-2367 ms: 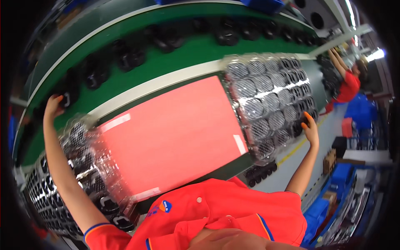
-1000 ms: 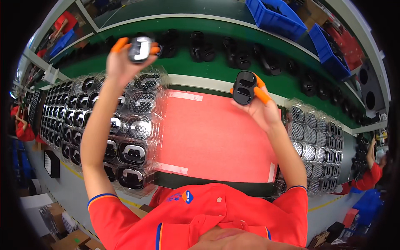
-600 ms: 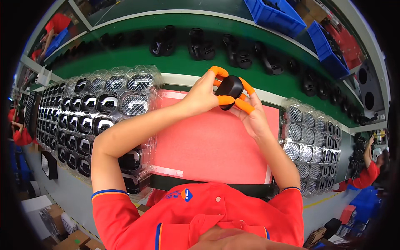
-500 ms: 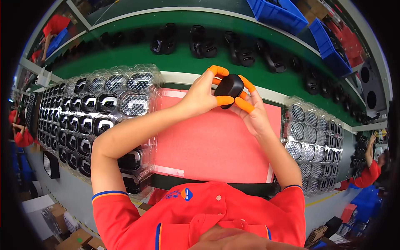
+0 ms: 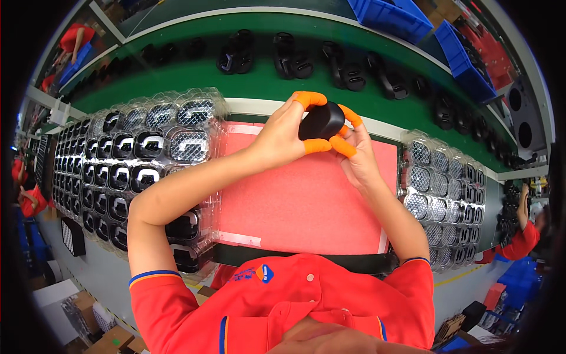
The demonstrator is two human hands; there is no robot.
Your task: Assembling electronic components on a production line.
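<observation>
Between my two hands is a rounded, glossy black plastic part, held above the far edge of a pink work mat. My left hand grips its left side, thumb below and forefinger above. From the right, my right hand closes on it with finger and thumb. Orange finger cots cover several fingertips on both hands. To the left stand clear plastic trays filled with black oval parts. More clear trays, with mesh-patterned parts, are on the right. The underside of the held part is hidden.
Beyond the mat runs a green conveyor belt carrying black parts in a row. Blue bins sit on a shelf behind it. A co-worker in a red shirt is at far right; others are at far left.
The held part has turned slightly in my fingers, showing a broader rounded face. On the belt, the black parts have shifted a little to the right.
</observation>
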